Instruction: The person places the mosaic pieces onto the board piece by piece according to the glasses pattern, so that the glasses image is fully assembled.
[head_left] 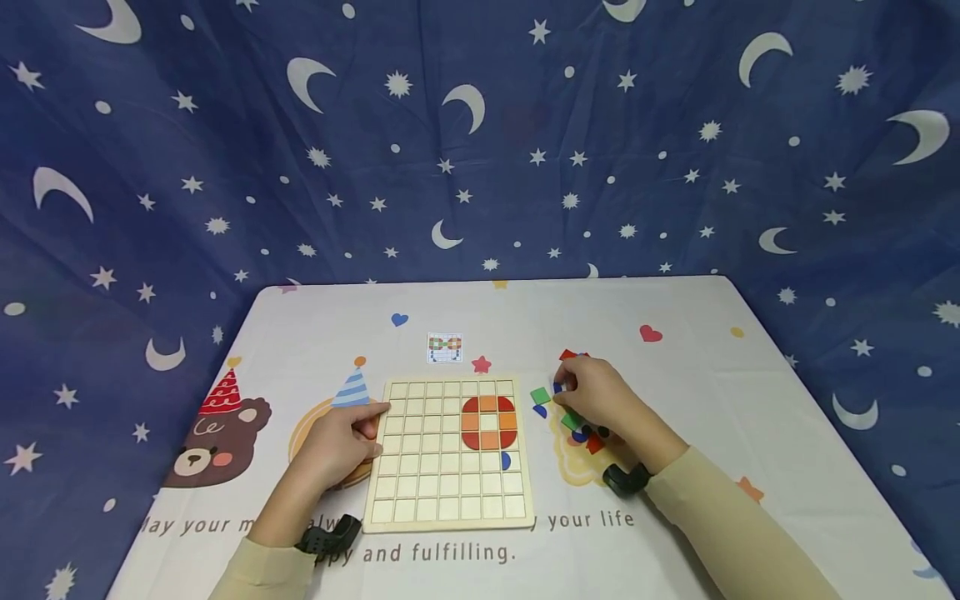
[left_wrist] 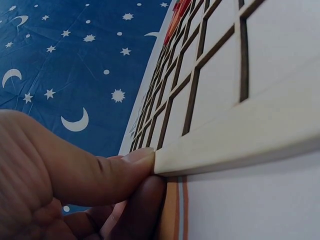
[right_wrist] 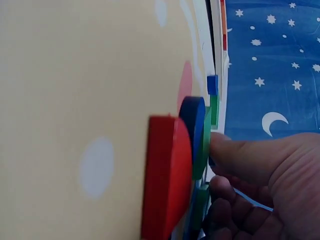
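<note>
A pale wooden grid board (head_left: 442, 492) lies on the table, a ring of red and orange pieces (head_left: 489, 438) set in its upper right cells. Below that ring sits a blue half-round piece (head_left: 506, 460). My left hand (head_left: 341, 442) grips the board's left edge; the left wrist view shows the thumb (left_wrist: 125, 170) on the rim. Over the loose pieces to the right, my right hand (head_left: 600, 396) pinches a small blue piece (head_left: 557, 387) at its fingertips. Close by are a green square (head_left: 540, 396) and another blue half-round (head_left: 540, 411).
A small printed pattern card (head_left: 445, 347) lies behind the board. Red pieces (head_left: 595, 444), green and blue ones crowd under the right hand, partly hidden. The white tablecloth (head_left: 675, 333) has printed figures and words; a blue star-and-moon curtain (head_left: 517, 225) hangs behind.
</note>
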